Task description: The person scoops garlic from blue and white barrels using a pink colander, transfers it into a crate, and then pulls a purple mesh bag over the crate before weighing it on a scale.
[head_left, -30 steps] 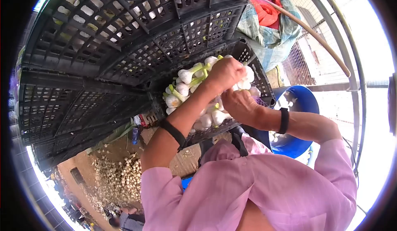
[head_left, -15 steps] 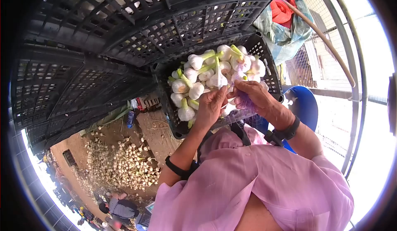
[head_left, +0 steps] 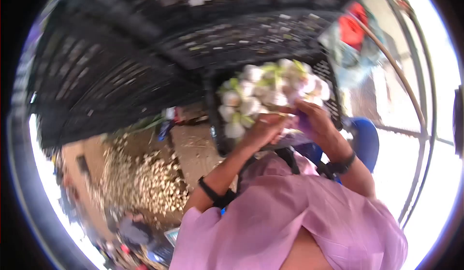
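Observation:
My two hands are close together over the near side of a black plastic crate (head_left: 333, 89) that holds many white garlic bulbs (head_left: 250, 106) with green stems. Purple netting (head_left: 304, 123) is bunched in my right hand (head_left: 317, 119), whose fingers are closed round it. My left hand (head_left: 267, 127) is closed with thumb and fingers pinched, just left of the netting. Motion blur hides what lies between its fingertips. Bulbs sit directly beyond both hands.
Stacked black crates (head_left: 121, 67) rise on the left and ahead. A blue barrel (head_left: 365, 142) stands at right, below a plastic bag with red material (head_left: 353, 31) and a slanting pole (head_left: 394, 62). Loose garlic (head_left: 159, 180) covers the ground at lower left, near another person (head_left: 135, 231).
The whole view has shifted and blurred, with the crate now slightly further right. My left fingertips have turned more toward the right; the netting stays in my right hand.

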Motion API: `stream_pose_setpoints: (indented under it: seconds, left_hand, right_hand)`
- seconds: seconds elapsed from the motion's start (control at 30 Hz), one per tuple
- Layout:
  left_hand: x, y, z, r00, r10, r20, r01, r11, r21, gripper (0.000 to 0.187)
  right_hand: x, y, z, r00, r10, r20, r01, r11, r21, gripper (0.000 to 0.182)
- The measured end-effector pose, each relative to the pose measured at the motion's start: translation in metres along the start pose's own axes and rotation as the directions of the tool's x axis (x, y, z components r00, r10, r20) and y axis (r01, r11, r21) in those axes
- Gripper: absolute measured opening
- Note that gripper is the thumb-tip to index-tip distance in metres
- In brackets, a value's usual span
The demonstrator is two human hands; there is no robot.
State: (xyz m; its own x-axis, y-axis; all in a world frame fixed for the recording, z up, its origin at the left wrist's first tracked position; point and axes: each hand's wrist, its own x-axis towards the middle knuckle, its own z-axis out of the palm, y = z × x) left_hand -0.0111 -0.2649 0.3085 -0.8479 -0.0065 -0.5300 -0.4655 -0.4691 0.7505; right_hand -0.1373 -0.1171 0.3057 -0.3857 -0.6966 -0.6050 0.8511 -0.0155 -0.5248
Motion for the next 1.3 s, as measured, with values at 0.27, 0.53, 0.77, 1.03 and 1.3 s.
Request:
stream_pose_setpoints:
  seconds: [0.27, 0.53, 0.77, 1.03, 1.3]
  left_hand:
    - [0.066, -0.069, -0.018, 0.598, 0.799, -0.066, -0.600, 0.501, 0.624, 0.028]
    - [0.043, -0.008, -0.028, 0.447, 0.886, -0.122, -0.223, 0.242, 0.944, 0.020]
    - [0.040, 0.013, -0.033, 0.454, 0.890, -0.032, -0.248, 0.161, 0.955, 0.018]
    - [0.024, 0.015, -0.035, 0.484, 0.875, -0.017, -0.300, 0.184, 0.936, 0.017]
    - [0.033, 0.020, -0.037, 0.599, 0.780, -0.181, -0.246, 0.394, 0.886, 0.013]
  right_hand:
    - [0.001, -0.006, -0.016, 0.999, 0.043, 0.004, -0.042, 0.979, -0.200, 0.019]
    - [0.035, -0.058, -0.044, 0.907, -0.273, 0.321, 0.290, -0.147, -0.946, 0.037]
    - [0.049, -0.053, -0.006, 0.793, -0.289, 0.536, 0.463, -0.285, -0.839, 0.019]
    - [0.067, -0.073, -0.005, 0.896, 0.018, 0.444, 0.443, 0.034, -0.896, 0.011]
    - [0.073, -0.064, -0.011, 0.855, -0.148, 0.498, 0.509, 0.050, -0.859, 0.013]
